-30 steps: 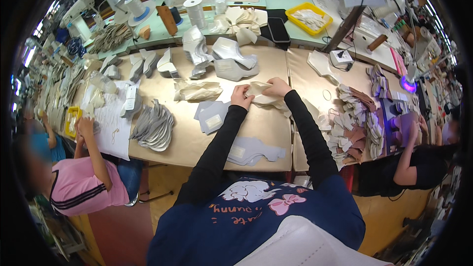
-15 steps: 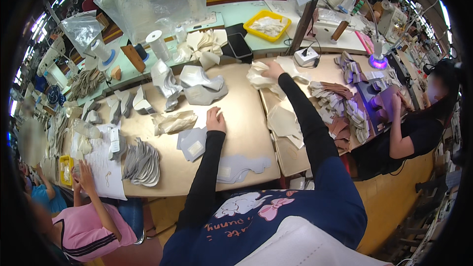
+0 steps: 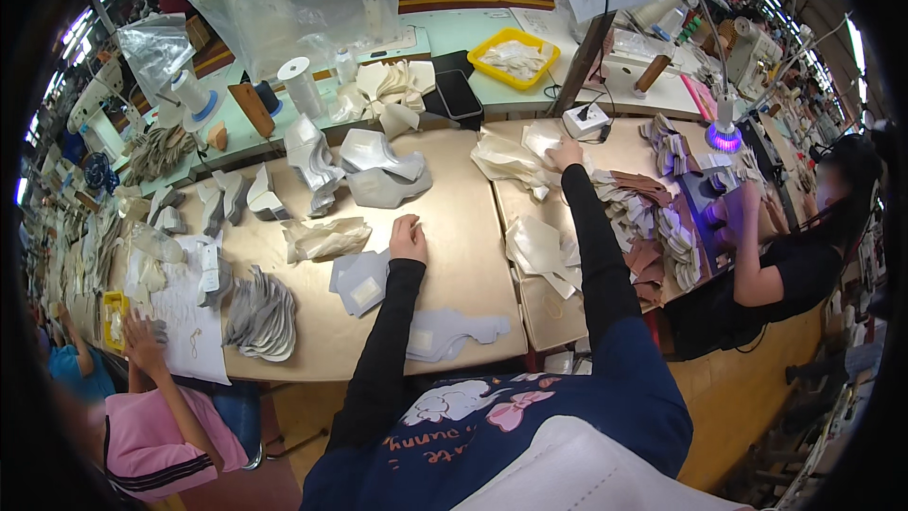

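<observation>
My right hand (image 3: 567, 153) reaches to the far side of the table, its fingers closed on the edge of a pale cream cut piece (image 3: 539, 140). Beside that piece lies a loose stack of cream cut pieces (image 3: 507, 163). My left hand (image 3: 409, 240) rests low over the table with curled fingers; whatever they pinch is too small to make out. Close by, to its left, are grey flat pieces with a pale patch (image 3: 359, 284) and a crumpled cream bundle (image 3: 326, 238). A light grey wavy-edged piece (image 3: 454, 333) lies near the front edge.
Grey piece stacks (image 3: 260, 314) and folded grey bundles (image 3: 388, 170) stand on the left. Brown and white stacks (image 3: 653, 218) lie right, beside a seated co-worker (image 3: 785, 265). A white power socket (image 3: 586, 119) and post (image 3: 582, 57) stand behind my right hand. Another co-worker (image 3: 161, 426) sits left.
My right hand has moved right, from the cream stack to the pale piece beside it. The white sheet beside my left hand no longer shows there. The view has shifted slightly.
</observation>
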The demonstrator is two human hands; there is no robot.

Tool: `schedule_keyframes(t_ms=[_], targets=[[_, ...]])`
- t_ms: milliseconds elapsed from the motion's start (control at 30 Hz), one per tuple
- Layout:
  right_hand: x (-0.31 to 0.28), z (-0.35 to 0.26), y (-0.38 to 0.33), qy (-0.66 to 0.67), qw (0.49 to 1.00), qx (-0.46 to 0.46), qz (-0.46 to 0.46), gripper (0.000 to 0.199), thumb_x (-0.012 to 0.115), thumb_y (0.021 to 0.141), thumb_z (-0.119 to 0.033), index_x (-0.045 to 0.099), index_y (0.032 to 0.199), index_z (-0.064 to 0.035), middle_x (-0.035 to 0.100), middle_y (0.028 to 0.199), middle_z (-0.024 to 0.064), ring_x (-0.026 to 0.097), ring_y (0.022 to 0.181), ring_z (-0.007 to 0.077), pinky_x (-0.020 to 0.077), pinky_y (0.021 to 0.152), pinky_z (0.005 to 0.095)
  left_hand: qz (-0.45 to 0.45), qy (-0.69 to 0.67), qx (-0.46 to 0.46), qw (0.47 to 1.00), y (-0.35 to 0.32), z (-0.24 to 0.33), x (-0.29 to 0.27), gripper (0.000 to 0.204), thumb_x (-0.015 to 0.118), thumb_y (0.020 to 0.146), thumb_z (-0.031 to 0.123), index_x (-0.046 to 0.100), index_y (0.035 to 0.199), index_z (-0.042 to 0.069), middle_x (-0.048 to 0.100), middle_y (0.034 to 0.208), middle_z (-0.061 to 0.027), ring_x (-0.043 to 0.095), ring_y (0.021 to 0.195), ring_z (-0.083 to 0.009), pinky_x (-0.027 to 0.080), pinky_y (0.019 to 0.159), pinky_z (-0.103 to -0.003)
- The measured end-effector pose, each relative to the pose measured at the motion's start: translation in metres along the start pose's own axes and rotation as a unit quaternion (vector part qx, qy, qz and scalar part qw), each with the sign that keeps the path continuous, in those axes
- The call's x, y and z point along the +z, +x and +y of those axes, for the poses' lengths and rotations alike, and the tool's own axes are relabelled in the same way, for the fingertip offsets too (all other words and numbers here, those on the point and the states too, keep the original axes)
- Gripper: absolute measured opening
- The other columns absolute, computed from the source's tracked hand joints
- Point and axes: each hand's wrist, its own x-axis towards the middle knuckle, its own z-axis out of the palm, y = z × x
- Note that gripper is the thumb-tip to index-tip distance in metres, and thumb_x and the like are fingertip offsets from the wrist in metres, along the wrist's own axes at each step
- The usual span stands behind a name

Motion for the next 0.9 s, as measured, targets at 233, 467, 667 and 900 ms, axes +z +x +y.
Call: schedule_keyframes(t_ms=[233,467,667,900], targets=[[-0.023,0.014,-0.004,0.097,0.981,0.054,-0.162,0.072,0.088,0.059,-0.028,0.064,0.119,0.0035,0.071,0.108,0.0171,0.069,0.093,0.0261,0.0534,0.082,0.0334,0.013,-0.022,-0.021,0.999,-0.002,0.0,0.002,0.026,0.061,0.086,-0.004,0.06,0.111,-0.003,0.065,0.102,-0.0158,0.068,0.091,-0.0245,0.056,0.075,-0.031],[-0.076,-0.042,-0.074,0.118,0.986,-0.04,0.113,0.034,0.072,0.071,-0.012,0.067,0.104,-0.0072,0.067,0.102,0.015,0.064,0.092,0.0354,0.0507,0.077,0.0418,-0.01,-0.013,-0.04,0.999,0.0,0.004,-0.002,0.022,0.061,0.086,-0.004,0.062,0.108,-0.003,0.064,0.099,-0.0146,0.068,0.088,-0.0235,0.056,0.074,-0.029],[-0.13,-0.109,-0.168,0.134,0.882,-0.35,0.285,0.022,0.062,0.065,0.007,0.057,0.082,-0.0068,0.059,0.087,0.0094,0.058,0.075,0.0317,0.0443,0.07,0.0413,-0.018,0.008,-0.027,0.999,-0.003,0.001,-0.001,0.019,0.061,0.087,-0.002,0.064,0.106,-0.002,0.066,0.098,-0.0141,0.068,0.086,-0.0227,0.056,0.073,-0.029],[-0.052,-0.162,-0.28,-0.004,0.835,-0.548,0.054,0.02,0.061,0.07,-0.005,0.056,0.088,-0.0113,0.06,0.1,0.0047,0.057,0.091,0.0229,0.0397,0.079,0.036,-0.009,-0.259,-0.136,0.956,0.018,0.013,-0.032,0.019,0.062,0.093,0.006,0.063,0.111,0.0,0.069,0.103,-0.0068,0.065,0.098,-0.014,0.05,0.09,-0.028]])
